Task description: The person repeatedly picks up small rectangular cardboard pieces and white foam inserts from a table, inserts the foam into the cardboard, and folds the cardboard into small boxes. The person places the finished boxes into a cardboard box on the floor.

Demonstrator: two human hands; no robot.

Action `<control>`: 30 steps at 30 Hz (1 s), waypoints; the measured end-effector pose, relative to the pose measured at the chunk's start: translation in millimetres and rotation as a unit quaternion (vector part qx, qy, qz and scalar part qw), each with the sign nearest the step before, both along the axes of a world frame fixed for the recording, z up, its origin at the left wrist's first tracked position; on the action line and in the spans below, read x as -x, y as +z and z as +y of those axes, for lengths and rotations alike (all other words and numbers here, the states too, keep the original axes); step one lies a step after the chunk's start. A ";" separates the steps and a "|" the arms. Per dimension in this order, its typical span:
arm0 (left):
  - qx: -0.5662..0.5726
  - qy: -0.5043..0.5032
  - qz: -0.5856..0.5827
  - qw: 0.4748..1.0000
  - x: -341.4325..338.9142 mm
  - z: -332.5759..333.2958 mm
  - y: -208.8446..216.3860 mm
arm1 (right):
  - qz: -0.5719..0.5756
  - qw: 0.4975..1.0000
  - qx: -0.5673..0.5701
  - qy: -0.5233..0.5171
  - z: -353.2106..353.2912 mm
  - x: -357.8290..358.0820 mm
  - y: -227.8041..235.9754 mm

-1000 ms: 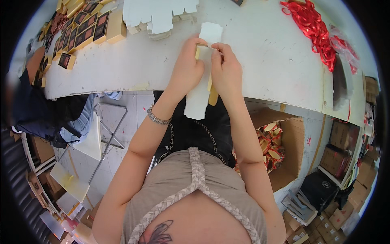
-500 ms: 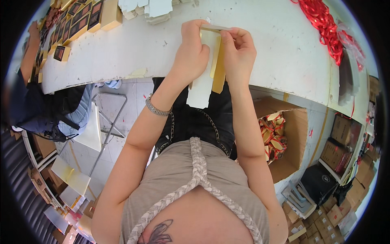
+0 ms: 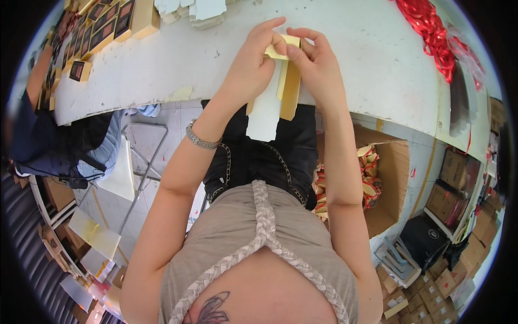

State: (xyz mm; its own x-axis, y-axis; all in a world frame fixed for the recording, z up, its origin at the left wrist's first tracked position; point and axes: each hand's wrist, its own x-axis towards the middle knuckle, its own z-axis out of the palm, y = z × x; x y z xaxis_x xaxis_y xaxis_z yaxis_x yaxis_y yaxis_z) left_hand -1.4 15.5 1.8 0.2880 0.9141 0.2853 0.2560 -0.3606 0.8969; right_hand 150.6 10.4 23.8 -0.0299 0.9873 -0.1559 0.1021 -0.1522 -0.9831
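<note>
A partly folded carton [image 3: 263,119], white inside and gold outside, juts over the table's front edge above my lap. Its gold end piece [image 3: 278,48] stands bent up between my hands, and a long gold side panel [image 3: 292,89] runs down the right side. My left hand [image 3: 254,59] curls against the left of that end, one finger stretched away and the others bent on the card. On the other side my right hand [image 3: 318,65] pinches the end's corner between thumb and fingers. The fingertips partly hide the fold.
Gold boxes with dark windowed fronts [image 3: 105,35] stand at the table's far left, beside white card pieces [image 3: 199,11]. Red ribbon [image 3: 429,38] lies far right. A cardboard box [image 3: 396,178] below the table holds red-and-gold items. Another person's arm [image 3: 40,75] shows at left.
The carton's far end has turned, now showing its gold face toward me. My left fingers have loosened and one has stretched out. My right forearm has shifted slightly right.
</note>
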 end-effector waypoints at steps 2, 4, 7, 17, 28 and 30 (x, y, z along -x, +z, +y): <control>0.021 -0.006 0.031 0.999 2.5 -4.5 11.4 | -0.075 0.996 -0.038 0.038 1.4 -5.7 1.3; 0.115 -0.009 -0.016 0.993 11.9 0.0 17.9 | -0.156 0.985 -0.076 0.024 1.7 -3.0 -0.7; 0.018 0.002 0.163 0.986 18.2 10.5 24.6 | -0.357 0.889 -0.285 -0.002 7.6 0.8 -12.9; -0.162 -0.001 0.485 0.859 12.5 31.6 33.7 | -0.620 0.665 -0.388 0.152 24.8 12.6 -1.5; 0.139 0.102 0.425 0.889 48.5 23.8 46.6 | -0.475 0.744 -0.457 0.106 -27.3 22.3 13.2; 0.100 0.112 0.439 0.886 48.7 8.0 47.6 | -0.497 0.727 -0.453 0.138 -32.0 13.2 6.2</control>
State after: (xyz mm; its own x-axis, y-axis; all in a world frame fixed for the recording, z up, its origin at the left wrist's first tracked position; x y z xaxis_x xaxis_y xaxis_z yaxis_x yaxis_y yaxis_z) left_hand -50.1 23.6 49.3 0.1232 0.9835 -0.1328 0.9314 -0.0684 0.3576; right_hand 137.4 -21.5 30.0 -0.5632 0.6764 0.4747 0.7351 0.6725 -0.0862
